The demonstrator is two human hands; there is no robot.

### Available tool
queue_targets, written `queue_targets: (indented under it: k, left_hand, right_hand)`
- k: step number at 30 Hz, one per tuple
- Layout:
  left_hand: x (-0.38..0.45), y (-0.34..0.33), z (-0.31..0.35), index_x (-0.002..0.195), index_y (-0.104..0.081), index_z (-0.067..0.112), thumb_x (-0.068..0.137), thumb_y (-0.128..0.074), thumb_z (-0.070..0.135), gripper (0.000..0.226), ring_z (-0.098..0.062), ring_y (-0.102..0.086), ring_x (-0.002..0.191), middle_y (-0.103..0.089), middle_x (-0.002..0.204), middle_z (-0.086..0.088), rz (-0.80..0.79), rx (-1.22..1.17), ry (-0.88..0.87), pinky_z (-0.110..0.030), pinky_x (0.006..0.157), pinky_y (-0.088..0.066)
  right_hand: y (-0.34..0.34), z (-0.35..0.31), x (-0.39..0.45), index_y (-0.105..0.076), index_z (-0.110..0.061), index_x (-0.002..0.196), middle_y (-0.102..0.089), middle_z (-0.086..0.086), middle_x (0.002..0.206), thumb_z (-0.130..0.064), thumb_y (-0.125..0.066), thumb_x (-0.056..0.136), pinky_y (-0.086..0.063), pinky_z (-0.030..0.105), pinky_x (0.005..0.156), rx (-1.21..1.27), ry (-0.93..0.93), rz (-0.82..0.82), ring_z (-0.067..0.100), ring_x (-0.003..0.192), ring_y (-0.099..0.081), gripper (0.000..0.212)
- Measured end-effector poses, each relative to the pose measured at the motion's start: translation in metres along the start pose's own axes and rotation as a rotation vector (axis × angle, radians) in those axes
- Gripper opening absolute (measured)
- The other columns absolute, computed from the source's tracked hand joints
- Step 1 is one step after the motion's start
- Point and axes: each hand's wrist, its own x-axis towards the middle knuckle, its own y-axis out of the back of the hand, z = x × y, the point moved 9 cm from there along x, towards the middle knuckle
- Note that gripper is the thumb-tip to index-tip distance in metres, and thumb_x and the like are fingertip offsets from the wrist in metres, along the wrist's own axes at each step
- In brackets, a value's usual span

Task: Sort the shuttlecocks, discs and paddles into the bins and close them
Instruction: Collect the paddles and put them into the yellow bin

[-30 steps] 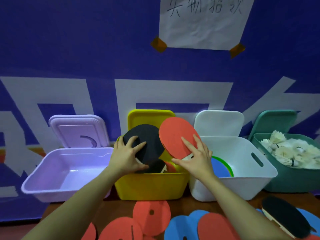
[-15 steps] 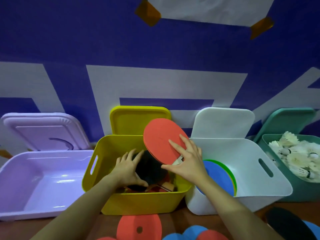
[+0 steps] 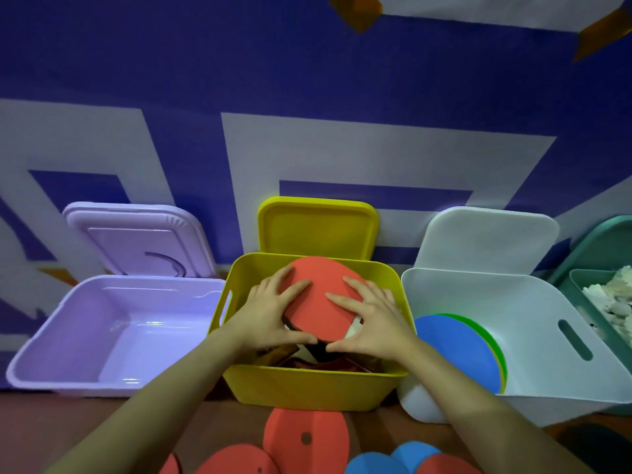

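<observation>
Paddle (image 3: 321,302) red face up, handle toward viewer

Head view: looks forward and down, close over the yellow bin (image 3: 307,388) at the table's (image 3: 51,432) back edge.

You find no readable text here: the white paper sheet (image 3: 513,8) taped to the blue wall (image 3: 239,63) is cut off at the top edge, its writing out of view.
</observation>
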Motion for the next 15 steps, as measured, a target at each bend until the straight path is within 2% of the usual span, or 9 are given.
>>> queue_targets:
  k: [3, 4, 7, 11, 13, 15]
  left_hand:
    - [0.000, -0.030, -0.020, 0.144, -0.028, 0.036, 0.038, -0.036, 0.100, 0.124, -0.030, -0.022, 0.138, -0.009, 0.154, -0.008, -0.165, -0.044, 0.137, -0.044, 0.112, -0.023]
    - [0.001, -0.039, -0.024, 0.144, -0.028, 0.035, 0.038, -0.046, 0.096, 0.124, -0.031, -0.022, 0.138, -0.008, 0.154, -0.008, -0.225, -0.063, 0.182, -0.044, 0.112, -0.023]
    - [0.014, -0.060, -0.031, 0.144, -0.028, 0.032, 0.054, -0.075, 0.069, 0.109, -0.034, -0.024, 0.137, -0.007, 0.154, -0.010, -0.335, -0.053, 0.255, -0.044, 0.112, -0.026]
    - [0.020, -0.087, -0.038, 0.146, -0.021, 0.033, 0.061, -0.074, 0.064, 0.105, -0.037, -0.026, 0.135, -0.006, 0.154, -0.010, -0.480, 0.068, 0.283, -0.044, 0.111, -0.027]
    - [0.013, -0.101, -0.041, 0.147, -0.017, 0.033, 0.066, -0.069, 0.066, 0.102, -0.036, -0.023, 0.136, -0.006, 0.155, -0.010, -0.578, 0.118, 0.297, -0.045, 0.111, -0.025]
    - [0.006, -0.106, -0.040, 0.148, -0.015, 0.033, 0.070, -0.064, 0.067, 0.098, -0.035, -0.020, 0.139, -0.007, 0.156, -0.008, -0.612, 0.130, 0.314, -0.045, 0.113, -0.022]
  right_hand:
    - [-0.022, 0.003, 0.009, -0.031, -0.052, 0.137, -0.015, -0.009, 0.155, -0.080, -0.060, 0.055, -0.013, 0.036, 0.110, -0.016, 0.004, -0.109, 0.019, 0.140, -0.014, 0.092]
    - [-0.031, 0.005, 0.011, -0.030, -0.051, 0.138, -0.015, -0.008, 0.155, -0.079, -0.062, 0.057, -0.013, 0.036, 0.110, -0.035, 0.006, -0.145, 0.020, 0.139, -0.014, 0.092]
    - [-0.054, 0.013, 0.020, -0.019, -0.049, 0.142, -0.008, -0.001, 0.157, -0.077, -0.062, 0.060, -0.014, 0.040, 0.110, -0.097, -0.008, -0.239, 0.028, 0.139, -0.015, 0.097]
    - [-0.083, 0.024, 0.024, -0.007, -0.046, 0.146, 0.003, 0.004, 0.158, -0.074, -0.060, 0.066, -0.011, 0.047, 0.111, -0.147, -0.072, -0.411, 0.038, 0.140, -0.007, 0.100]
    - [-0.097, 0.028, 0.019, -0.005, -0.046, 0.146, 0.007, 0.002, 0.158, -0.072, -0.056, 0.073, -0.005, 0.048, 0.113, -0.154, -0.093, -0.525, 0.038, 0.142, 0.000, 0.093]
    - [-0.104, 0.030, 0.013, -0.003, -0.046, 0.146, 0.008, -0.001, 0.158, -0.070, -0.052, 0.078, -0.001, 0.048, 0.114, -0.138, -0.108, -0.587, 0.035, 0.143, 0.005, 0.087]
